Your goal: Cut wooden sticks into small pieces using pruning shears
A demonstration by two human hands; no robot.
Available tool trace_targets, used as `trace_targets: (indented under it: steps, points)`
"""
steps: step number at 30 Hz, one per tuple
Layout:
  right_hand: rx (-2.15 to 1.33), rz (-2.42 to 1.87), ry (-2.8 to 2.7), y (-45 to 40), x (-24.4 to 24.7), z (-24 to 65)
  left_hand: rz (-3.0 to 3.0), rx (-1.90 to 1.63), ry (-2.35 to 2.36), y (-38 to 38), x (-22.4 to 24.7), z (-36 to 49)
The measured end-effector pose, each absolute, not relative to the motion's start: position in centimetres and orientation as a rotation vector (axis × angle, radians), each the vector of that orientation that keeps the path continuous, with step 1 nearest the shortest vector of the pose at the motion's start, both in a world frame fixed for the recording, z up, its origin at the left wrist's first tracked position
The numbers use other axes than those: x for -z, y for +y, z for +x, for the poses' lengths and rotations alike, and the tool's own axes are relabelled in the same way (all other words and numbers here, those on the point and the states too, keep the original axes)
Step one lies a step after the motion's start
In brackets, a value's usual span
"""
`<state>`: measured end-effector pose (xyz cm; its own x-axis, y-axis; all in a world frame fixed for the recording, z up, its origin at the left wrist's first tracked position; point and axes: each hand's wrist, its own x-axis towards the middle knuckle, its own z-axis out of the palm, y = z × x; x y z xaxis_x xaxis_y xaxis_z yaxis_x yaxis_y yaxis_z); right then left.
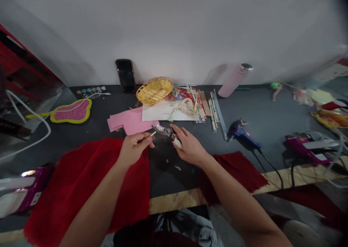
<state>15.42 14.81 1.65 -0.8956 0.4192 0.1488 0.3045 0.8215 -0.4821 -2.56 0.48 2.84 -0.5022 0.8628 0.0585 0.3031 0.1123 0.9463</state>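
Left hand (pixel 134 149) pinches a thin stick (pixel 152 133), right hand (pixel 190 146) grips pruning shears (pixel 163 131) (pink paper (pixel 130 121) just beyond).

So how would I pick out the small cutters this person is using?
On the dark workbench, find the pink paper. Just in front of it, between the two hands, are small metal pruning shears. They are the only tool in hand, their white handle in the right hand, their tip pointing at the thin white stick held in the left hand.

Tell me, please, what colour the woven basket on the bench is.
The woven basket is yellow, and it shows best in the head view.
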Motion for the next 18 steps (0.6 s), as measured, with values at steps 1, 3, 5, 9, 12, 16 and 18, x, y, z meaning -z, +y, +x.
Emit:
trace_targets:
  steps: [1,3,5,9,12,16,18]
  points:
    - [-0.671,-0.57,-2.757,14.6,-1.6,15.4,1.119,-1.403,1.88,0.5,-2.7,-2.6]
    - [-0.657,-0.609,-2.768,14.3,-1.6,15.4,1.098,-1.422,1.913,0.5,-2.4,-2.7]
    - [-0.624,-0.651,-2.789,14.0,-1.6,15.4,1.088,-1.436,1.948,0.5,-2.3,-2.6]
    - [-0.538,-0.687,-2.805,14.2,-1.9,15.7,1.098,-1.456,1.949,0.4,-2.7,-2.4]
    - [-0.489,-0.62,-2.791,14.9,-1.9,16.0,1.137,-1.442,1.889,0.2,-3.1,-2.2]
    - [-0.526,-0.521,-2.784,15.8,-1.8,16.2,1.116,-1.418,1.766,0.1,-3.1,-2.4]
    - [-0.584,-0.489,-2.783,15.9,-1.7,16.1,1.049,-1.406,1.683,0.1,-3.1,-2.5]
